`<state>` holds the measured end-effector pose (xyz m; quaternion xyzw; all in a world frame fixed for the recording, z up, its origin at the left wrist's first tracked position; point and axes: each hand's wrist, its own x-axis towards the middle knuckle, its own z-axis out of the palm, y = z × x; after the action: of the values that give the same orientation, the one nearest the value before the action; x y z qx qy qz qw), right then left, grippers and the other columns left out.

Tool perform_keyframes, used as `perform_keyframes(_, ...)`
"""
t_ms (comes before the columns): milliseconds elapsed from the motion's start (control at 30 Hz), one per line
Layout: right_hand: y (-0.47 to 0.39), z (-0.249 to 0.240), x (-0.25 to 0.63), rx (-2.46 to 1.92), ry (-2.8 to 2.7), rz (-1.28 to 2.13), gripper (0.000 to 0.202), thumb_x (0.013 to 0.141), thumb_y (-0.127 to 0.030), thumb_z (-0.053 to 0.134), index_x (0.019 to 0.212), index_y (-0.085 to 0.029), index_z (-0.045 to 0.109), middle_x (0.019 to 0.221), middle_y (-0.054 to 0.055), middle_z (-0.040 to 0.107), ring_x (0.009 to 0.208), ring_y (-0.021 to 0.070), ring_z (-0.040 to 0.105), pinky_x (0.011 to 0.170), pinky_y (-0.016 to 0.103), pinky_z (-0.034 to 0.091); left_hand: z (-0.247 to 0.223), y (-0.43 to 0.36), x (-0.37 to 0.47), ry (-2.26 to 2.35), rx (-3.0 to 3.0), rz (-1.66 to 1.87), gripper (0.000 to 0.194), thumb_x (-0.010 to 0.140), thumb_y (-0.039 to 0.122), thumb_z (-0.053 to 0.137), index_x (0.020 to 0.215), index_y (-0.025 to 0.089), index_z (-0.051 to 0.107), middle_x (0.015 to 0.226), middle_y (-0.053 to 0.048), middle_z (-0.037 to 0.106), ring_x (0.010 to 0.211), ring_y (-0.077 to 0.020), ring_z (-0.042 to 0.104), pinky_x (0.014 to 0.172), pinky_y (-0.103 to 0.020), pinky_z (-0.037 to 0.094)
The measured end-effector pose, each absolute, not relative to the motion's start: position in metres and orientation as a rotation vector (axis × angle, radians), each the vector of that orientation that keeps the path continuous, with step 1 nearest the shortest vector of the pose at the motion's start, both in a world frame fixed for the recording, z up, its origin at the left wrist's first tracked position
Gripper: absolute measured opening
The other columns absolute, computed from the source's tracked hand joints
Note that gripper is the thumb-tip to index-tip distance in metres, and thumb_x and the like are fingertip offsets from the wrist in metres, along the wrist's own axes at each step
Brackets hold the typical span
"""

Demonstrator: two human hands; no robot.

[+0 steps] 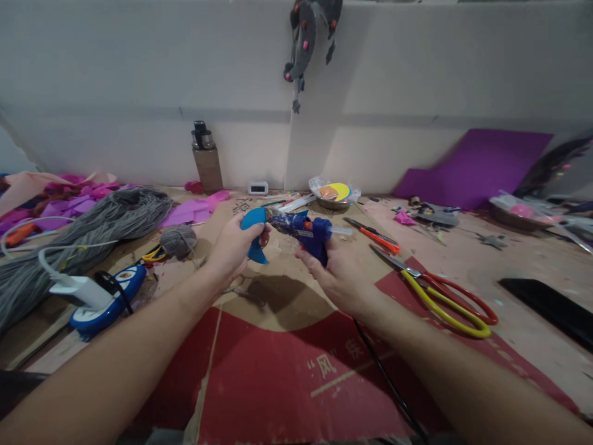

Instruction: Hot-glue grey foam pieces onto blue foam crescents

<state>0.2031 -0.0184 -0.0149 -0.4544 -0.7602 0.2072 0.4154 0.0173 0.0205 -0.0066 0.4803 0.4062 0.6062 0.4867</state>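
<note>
My left hand (236, 244) pinches a curved blue cutout (254, 218), crescent-like in outline, a little above the cardboard. In my right hand (331, 269) is a dark blue hot glue gun (296, 225), gripped by its handle. A clear glue stick (341, 231) pokes out of its back end. The gun's nozzle points left and meets the blue piece, or comes very close to it; contact cannot be made out. A black cord (389, 380) trails down from beneath my right hand.
Red-and-tan cardboard (278, 383) covers the middle. Red-and-yellow scissors (445, 293), an orange-handled cutter (377, 235) and a black phone (546, 306) lie right. Grey yarn (115, 228), a yarn ball (178, 240) and a blue power strip (111, 303) are left. Purple sheet (472, 167) leans behind.
</note>
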Motion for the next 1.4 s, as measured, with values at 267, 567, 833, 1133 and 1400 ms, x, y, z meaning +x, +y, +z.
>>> perform_keyframes(267,-0.0166,-0.0159,0.2042,-1.136,-1.915,0.491,0.033,0.090,-0.037,0.049,0.115,-0.016,0.052,0.106,0.015,0.066,0.093,0.0263,0.062,0.082,0.040,0.048,-0.0081,0.0220,0.0175,0.980,1.201,1.473,0.013,0.066,0.015,0.065,0.073,0.016,0.054,0.063,0.000,0.060,0.050,-0.0083,0.051,0.049,-0.022,0.039)
perform_keyframes(567,-0.0175,-0.0146,0.2033,-1.135,-1.917,0.494,0.033,0.089,-0.036,0.049,0.115,-0.015,0.052,0.103,0.015,0.066,0.092,0.0271,0.062,0.080,0.040,0.048,-0.0071,0.0210,0.0176,0.967,1.182,1.458,0.015,0.065,0.015,0.066,0.075,0.015,0.054,0.065,0.000,0.061,0.049,-0.0077,0.051,0.048,-0.021,0.039)
perform_keyframes(833,-0.0184,-0.0131,0.2045,-1.131,-1.890,0.465,0.031,0.090,-0.036,0.049,0.113,-0.017,0.052,0.098,0.012,0.066,0.086,0.0248,0.062,0.077,0.039,0.048,-0.0107,0.0201,0.0196,0.964,1.169,1.422,0.019,0.065,0.014,0.066,0.077,0.016,0.052,0.068,-0.001,0.063,0.048,-0.0068,0.051,0.046,-0.020,0.038)
perform_keyframes(1133,-0.0197,-0.0113,0.2056,-1.119,-1.852,0.491,0.034,0.092,-0.040,0.049,0.117,-0.018,0.051,0.103,0.013,0.064,0.088,0.0247,0.061,0.074,0.037,0.048,-0.0117,0.0181,0.0211,0.979,1.204,1.399,0.021,0.064,0.013,0.064,0.078,0.017,0.049,0.066,-0.001,0.063,0.047,-0.0074,0.051,0.045,-0.020,0.036)
perform_keyframes(1400,-0.0201,-0.0108,0.2057,-1.119,-1.888,0.431,0.033,0.091,-0.038,0.048,0.117,-0.018,0.052,0.101,0.012,0.065,0.087,0.0249,0.060,0.079,0.040,0.047,-0.0089,0.0197,0.0189,0.994,1.205,1.397,0.023,0.064,0.016,0.067,0.081,0.017,0.053,0.068,-0.001,0.063,0.049,-0.0079,0.052,0.047,-0.021,0.039)
